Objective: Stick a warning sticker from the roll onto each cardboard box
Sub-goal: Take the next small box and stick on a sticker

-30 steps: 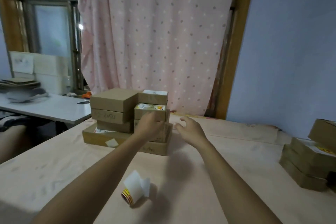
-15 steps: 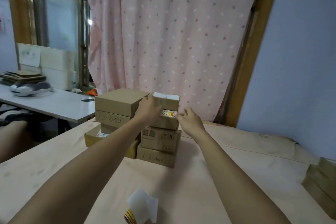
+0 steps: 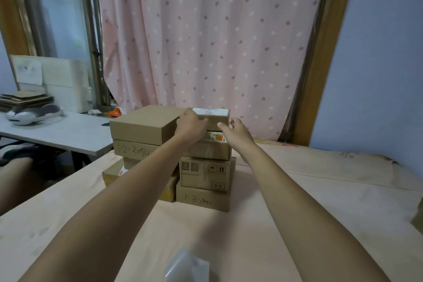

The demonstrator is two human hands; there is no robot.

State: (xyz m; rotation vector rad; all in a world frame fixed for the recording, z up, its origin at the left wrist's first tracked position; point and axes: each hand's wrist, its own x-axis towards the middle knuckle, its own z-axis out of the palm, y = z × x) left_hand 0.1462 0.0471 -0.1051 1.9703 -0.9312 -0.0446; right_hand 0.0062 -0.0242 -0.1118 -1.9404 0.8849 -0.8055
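My left hand [image 3: 191, 124] and right hand [image 3: 237, 131] grasp the small brown cardboard box with a white label [image 3: 214, 115] from either side. It sits topmost on the stack, on the peach-covered table [image 3: 297, 201], with the blurred white sticker roll [image 3: 186, 267] nearest me.

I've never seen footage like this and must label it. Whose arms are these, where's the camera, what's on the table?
No machine here: a person wears one camera on the head, looking forward and down, so the arms are theirs. The left hand and right hand grip the top box of a cardboard stack on the peach table. The box beneath shows a yellow sticker. The blurred white thing nearest you looks like the sticker roll.
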